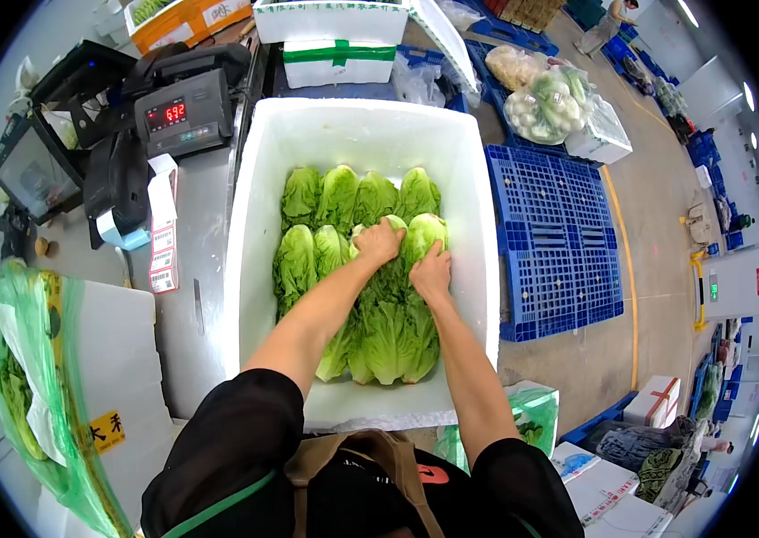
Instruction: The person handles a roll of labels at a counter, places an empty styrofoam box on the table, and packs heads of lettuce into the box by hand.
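Note:
A deep white foam box (249,224) in front of me holds several green heads of romaine lettuce (340,195) laid in rows. My left hand (379,242) reaches into the middle row, its fingers curled over the top of one head. Beside it, my right hand (431,272) grips the side of a pale-topped romaine lettuce head (423,233) at the row's right end. Both hands are closed on lettuce, and parts of the heads under them are hidden. Nearer my body, more leafy heads (388,339) lie between my forearms.
On the left, a metal counter (196,233) carries a scale display (169,113) reading 692 in red and a strip of labels (162,242). A blue pallet (559,242) lies to the right. Bagged vegetables (548,103) and a green-wrapped foam box (110,359) stand around.

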`<state>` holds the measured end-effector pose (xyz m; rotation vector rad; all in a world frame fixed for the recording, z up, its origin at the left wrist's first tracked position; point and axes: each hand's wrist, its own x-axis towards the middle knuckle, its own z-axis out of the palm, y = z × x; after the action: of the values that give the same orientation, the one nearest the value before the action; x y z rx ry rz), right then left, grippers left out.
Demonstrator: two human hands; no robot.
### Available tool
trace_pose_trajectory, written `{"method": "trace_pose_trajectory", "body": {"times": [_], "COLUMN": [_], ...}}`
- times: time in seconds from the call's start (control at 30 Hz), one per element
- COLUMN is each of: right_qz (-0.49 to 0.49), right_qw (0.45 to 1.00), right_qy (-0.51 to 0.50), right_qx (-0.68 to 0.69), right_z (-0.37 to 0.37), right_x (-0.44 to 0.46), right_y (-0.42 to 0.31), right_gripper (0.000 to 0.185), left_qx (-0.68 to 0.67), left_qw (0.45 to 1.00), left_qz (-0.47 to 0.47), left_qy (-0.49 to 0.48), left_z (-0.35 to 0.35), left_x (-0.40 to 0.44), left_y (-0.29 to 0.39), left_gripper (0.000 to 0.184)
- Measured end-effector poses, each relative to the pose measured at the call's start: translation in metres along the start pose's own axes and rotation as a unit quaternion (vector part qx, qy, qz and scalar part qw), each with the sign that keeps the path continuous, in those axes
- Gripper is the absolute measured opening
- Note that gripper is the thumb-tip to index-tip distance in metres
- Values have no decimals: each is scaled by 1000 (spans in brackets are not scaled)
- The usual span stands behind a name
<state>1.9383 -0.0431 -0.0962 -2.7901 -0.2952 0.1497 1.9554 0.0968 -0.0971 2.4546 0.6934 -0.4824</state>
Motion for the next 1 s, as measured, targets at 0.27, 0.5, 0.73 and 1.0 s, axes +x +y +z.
{"method": "trace_pose_trajectory", "body": {"times": [0.27,0.5,0.73,1.0], "right_qz": [-14,-170,-182,-251], "right_qw": [988,977,974,953], "right_qy": [-116,122,137,138], "right_qx": [-96,-46,2,100], "right_z": [-71,30,51,82], "right_x": [46,39,43,68], "right_y": [-40,0,18,57], "right_gripper": [52,51,45,46], "left_qx": [-7,-29,7,-88], "left_qw": [996,988,981,969], "left_qz": [31,31,35,162], "left_qy": [89,151,189,-162], "left_z": [18,28,37,-78], "left_x": [-1,-17,-16,-16], "left_y": [-12,-25,-20,-19], "left_gripper": [52,53,55,65]}}
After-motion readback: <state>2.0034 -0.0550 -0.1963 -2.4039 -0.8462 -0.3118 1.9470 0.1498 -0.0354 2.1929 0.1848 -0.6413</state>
